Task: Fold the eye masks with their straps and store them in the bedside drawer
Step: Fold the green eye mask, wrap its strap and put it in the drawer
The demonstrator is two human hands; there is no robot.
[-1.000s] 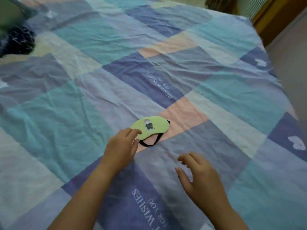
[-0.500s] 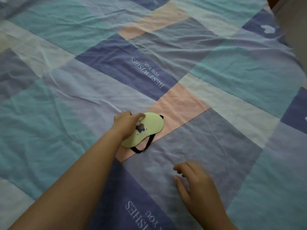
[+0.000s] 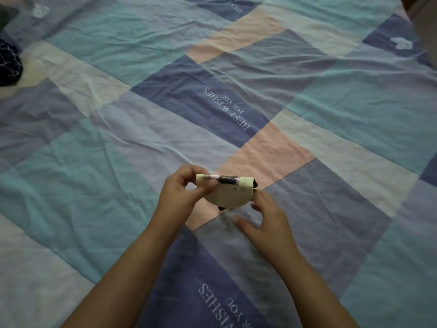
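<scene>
A pale green eye mask (image 3: 233,194) with a black strap is folded over itself, held just above the patchwork bedspread (image 3: 307,114). My left hand (image 3: 182,197) pinches its left upper edge between thumb and fingers. My right hand (image 3: 267,216) touches the mask's right lower edge with its fingertips, the other fingers spread. A bit of black strap shows at the mask's right end and underneath. No drawer is in view.
A dark blue patterned cloth item (image 3: 8,65) lies at the far left edge of the bed. The bed's right edge and a strip of floor (image 3: 425,22) show at the top right corner.
My left hand has lifted the mask off the bedspread and it is now folded. My right hand has come up from the bed to touch its right edge.
</scene>
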